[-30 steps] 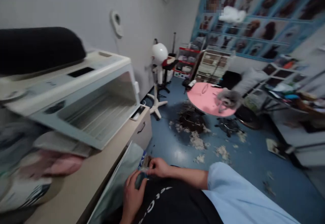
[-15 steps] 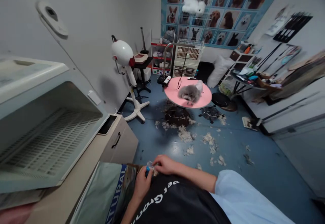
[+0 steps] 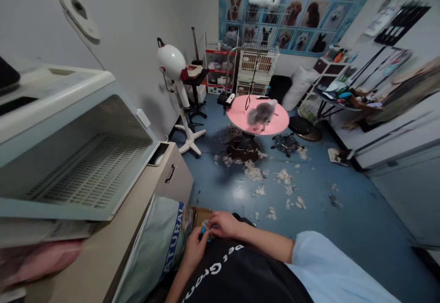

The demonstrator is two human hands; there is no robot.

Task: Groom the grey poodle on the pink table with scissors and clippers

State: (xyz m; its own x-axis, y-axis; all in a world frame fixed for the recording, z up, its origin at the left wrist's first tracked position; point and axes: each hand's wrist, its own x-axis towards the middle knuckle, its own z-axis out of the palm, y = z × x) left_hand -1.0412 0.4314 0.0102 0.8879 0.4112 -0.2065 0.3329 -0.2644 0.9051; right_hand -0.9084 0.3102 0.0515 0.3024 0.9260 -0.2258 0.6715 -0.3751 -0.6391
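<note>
In front of the dark apron, my left hand is closed around a small blue thing with clear plastic on it. What it is, I cannot make out. My right hand meets it from the other side, fingers bent and pinched at the clear plastic part. Beside my left hand stands a big pale green bag with blue lettering, and a cardboard box shows just beyond. Farther off, a small grey dog is on a round pink grooming table.
Clumps of cut hair lie on the blue floor. A white stand dryer and a cabinet are on the left, beside a large open-fronted machine. A stool stands right of the table.
The view has shifted a little. The dog has turned its head away from the front to the right and now shows its side. Both hands stay together at the blue thing.
</note>
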